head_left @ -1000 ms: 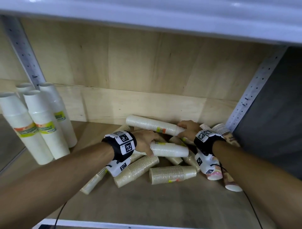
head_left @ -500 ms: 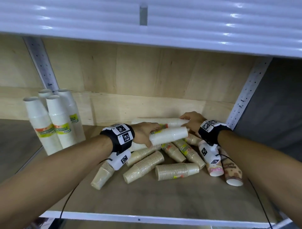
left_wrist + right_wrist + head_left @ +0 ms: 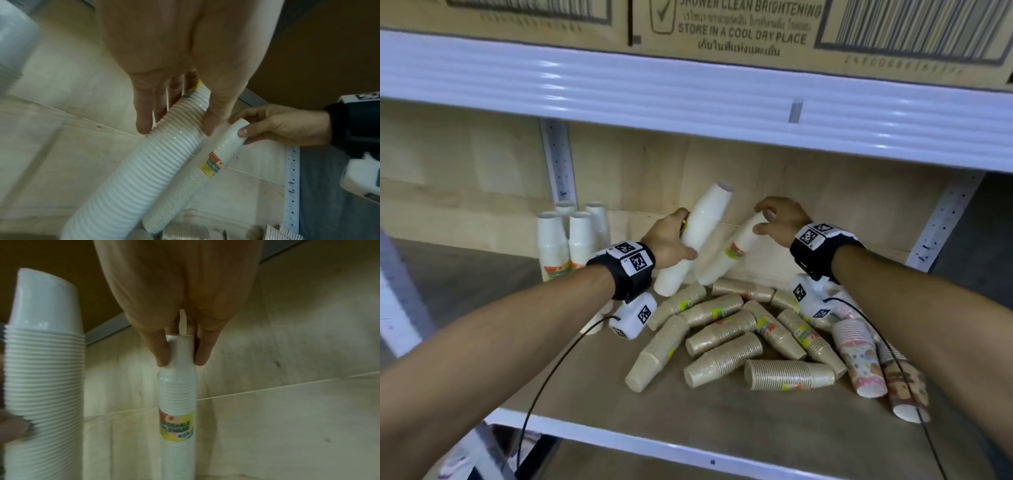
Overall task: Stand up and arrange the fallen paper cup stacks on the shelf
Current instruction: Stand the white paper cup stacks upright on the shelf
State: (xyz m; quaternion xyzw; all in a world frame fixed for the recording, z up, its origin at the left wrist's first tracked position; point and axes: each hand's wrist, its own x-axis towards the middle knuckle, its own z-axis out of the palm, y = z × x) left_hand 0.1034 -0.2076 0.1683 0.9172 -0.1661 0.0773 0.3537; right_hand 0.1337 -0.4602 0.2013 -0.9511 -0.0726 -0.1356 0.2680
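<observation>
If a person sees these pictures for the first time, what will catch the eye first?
First, the two tall white paper cup stacks held tilted at the back of the shelf: the left hand grips one, the right hand pinches the top of the other. Next, the heap of fallen brown paper cup stacks lying below them, and the upright white stacks at far left.

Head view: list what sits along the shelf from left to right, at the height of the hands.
standing white cup stacks → left hand → tilted white stack it grips → second white stack → right hand pinching its top → perforated shelf upright
</observation>
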